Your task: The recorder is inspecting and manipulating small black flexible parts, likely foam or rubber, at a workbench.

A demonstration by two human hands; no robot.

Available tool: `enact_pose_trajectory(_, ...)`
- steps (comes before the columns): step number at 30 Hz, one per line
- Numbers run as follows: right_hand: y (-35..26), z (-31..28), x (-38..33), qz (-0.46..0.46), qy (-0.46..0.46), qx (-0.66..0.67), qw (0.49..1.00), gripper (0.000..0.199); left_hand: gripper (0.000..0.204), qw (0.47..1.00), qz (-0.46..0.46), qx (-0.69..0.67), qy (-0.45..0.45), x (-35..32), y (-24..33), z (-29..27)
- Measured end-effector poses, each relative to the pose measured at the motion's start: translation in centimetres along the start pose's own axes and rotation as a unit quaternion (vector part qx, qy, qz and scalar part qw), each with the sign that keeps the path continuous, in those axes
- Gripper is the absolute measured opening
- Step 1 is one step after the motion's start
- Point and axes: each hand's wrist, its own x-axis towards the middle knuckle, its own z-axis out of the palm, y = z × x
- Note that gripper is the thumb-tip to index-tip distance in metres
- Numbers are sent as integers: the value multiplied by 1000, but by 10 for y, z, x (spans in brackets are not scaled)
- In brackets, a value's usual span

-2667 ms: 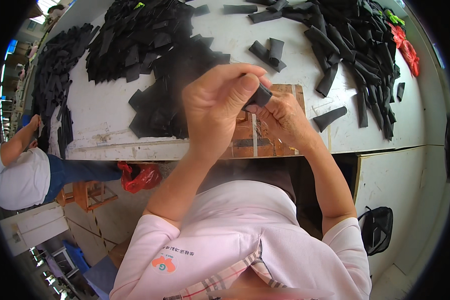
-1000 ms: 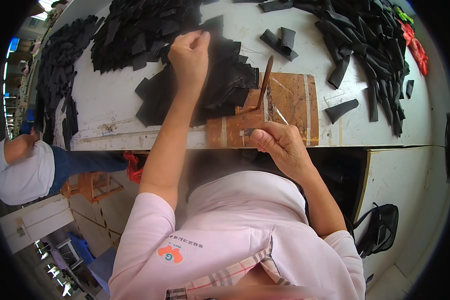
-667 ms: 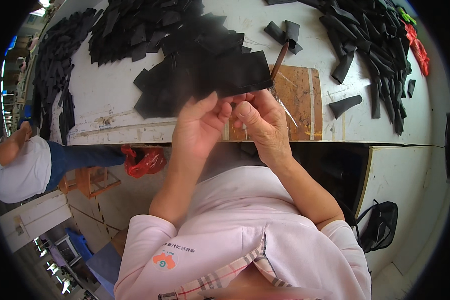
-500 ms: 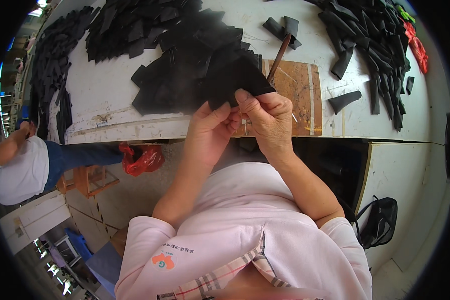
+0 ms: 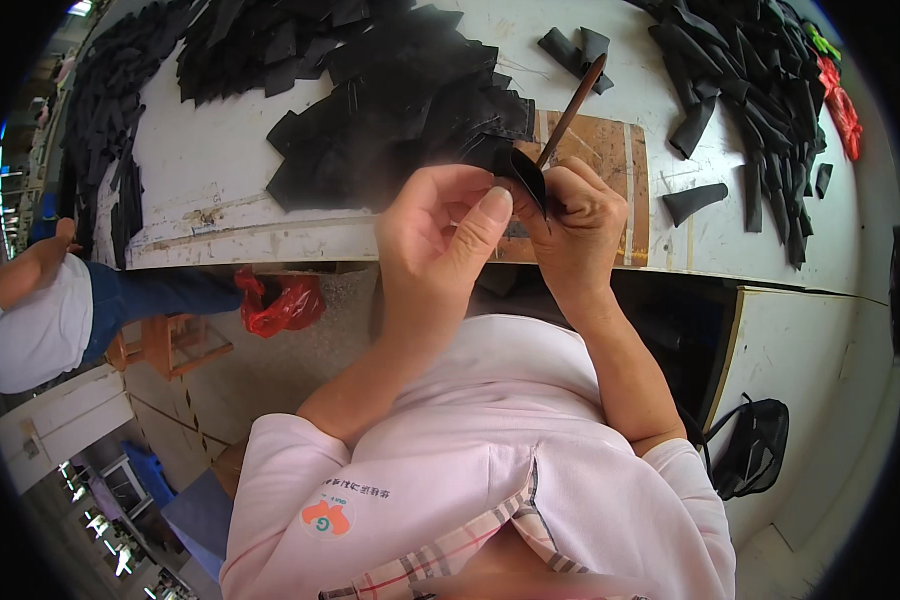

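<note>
Above the table's near edge, a small black fabric piece (image 5: 521, 172) is bent into a curl between my hands. My left hand (image 5: 438, 222) pinches its left side, thumb on the near face and fingers behind. My right hand (image 5: 582, 222) is closed at the fabric's right edge, fingers curled in. A slender brown stick (image 5: 576, 106) slants up and away from this hand, its lower part hidden by the fingers and fabric. Just beyond my hands lies a spread pile of flat black fabric pieces (image 5: 370, 130).
A worn brown board (image 5: 625, 190) lies on the white table (image 5: 220, 190) under my right hand. Rolled black pieces (image 5: 760, 130) heap at the right, near a red plastic bag (image 5: 840, 105). At left are more black piles (image 5: 110, 110) and another person (image 5: 35, 320).
The fabric piece, flat over the pile before, is now curled up and nearer my right hand. My left hand has turned, its thumb pointing up and right. The stick leans farther right.
</note>
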Motion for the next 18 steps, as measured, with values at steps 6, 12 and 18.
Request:
enact_pose_trajectory(6,10,3,-3,-75,13,-79,994,20,16,997,-73,-10,-6,9,4,0)
enact_pose_trajectory(12,12,-10,-4,-181,-77,-228,954,28,9,997,-54,56,24,19,-12,-7)
enact_pose_trajectory(18,-6,-17,-7,5,-90,100,991,28,3,995,36,98,-3,10,-13,2)
